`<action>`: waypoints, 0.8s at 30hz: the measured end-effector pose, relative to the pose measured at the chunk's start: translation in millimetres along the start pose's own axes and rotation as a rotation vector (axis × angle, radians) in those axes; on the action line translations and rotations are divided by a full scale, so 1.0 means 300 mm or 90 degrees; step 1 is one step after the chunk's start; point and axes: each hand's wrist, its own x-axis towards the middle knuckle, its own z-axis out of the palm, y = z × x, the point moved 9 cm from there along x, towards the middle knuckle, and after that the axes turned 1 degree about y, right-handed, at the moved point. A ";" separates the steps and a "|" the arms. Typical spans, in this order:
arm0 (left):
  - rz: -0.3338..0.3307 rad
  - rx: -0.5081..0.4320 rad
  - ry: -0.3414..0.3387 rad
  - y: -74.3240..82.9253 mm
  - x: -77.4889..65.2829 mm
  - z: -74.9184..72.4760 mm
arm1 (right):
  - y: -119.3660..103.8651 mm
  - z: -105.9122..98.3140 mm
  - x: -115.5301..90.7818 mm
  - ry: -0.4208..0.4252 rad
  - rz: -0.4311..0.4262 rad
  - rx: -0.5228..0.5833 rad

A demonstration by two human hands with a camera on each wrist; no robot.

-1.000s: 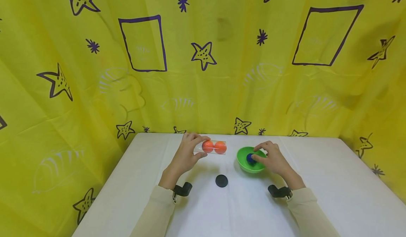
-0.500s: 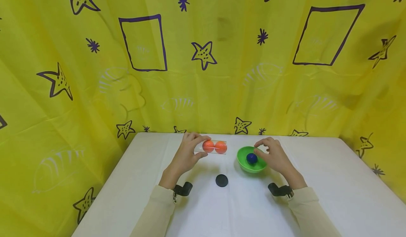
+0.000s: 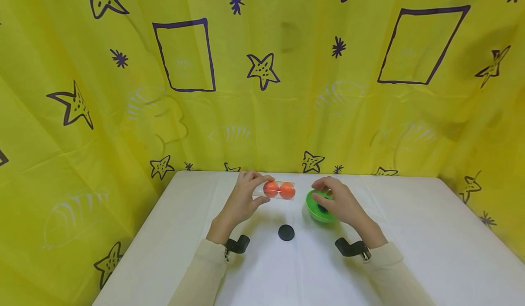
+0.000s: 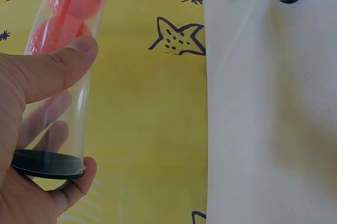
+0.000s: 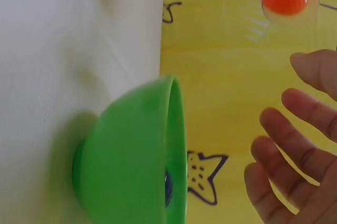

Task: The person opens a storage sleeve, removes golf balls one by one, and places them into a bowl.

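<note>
My left hand (image 3: 239,200) grips a clear plastic tube (image 4: 84,97) with a black cap (image 4: 50,164) on the end near the palm. Two orange balls (image 3: 279,190) sit inside, towards the tube's other end, which points right and looks uncapped. Above a green bowl (image 5: 129,155) hovers my right hand (image 3: 342,201), its fingers loosely bent and holding nothing. A dark blue ball (image 5: 168,188) lies in the bowl, mostly hidden by the hand in the head view and by the bowl's wall in the right wrist view.
A loose black cap (image 3: 286,232) lies on the white table (image 3: 262,269) in front of the tube and bowl. Behind the table hangs a yellow curtain (image 3: 262,119) printed with stars. Dark wrist cameras (image 3: 238,244) sit on both wrists.
My right hand has drawn off the blue ball, leaving it in the bowl, then moved left over the bowl. The left hand and tube have shifted very slightly right.
</note>
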 end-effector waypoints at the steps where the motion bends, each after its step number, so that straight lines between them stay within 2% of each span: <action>1: -0.001 0.000 -0.003 0.001 0.000 0.001 | -0.014 0.012 0.000 -0.013 -0.001 0.012; 5: -0.006 0.005 -0.007 0.005 0.002 0.004 | -0.062 0.053 0.001 -0.052 -0.003 0.037; 11: -0.008 0.011 -0.014 0.005 0.007 0.011 | -0.089 0.084 0.001 -0.073 0.010 0.048; 24: -0.003 0.020 -0.016 0.015 0.006 0.013 | -0.090 0.095 -0.007 -0.057 0.000 0.035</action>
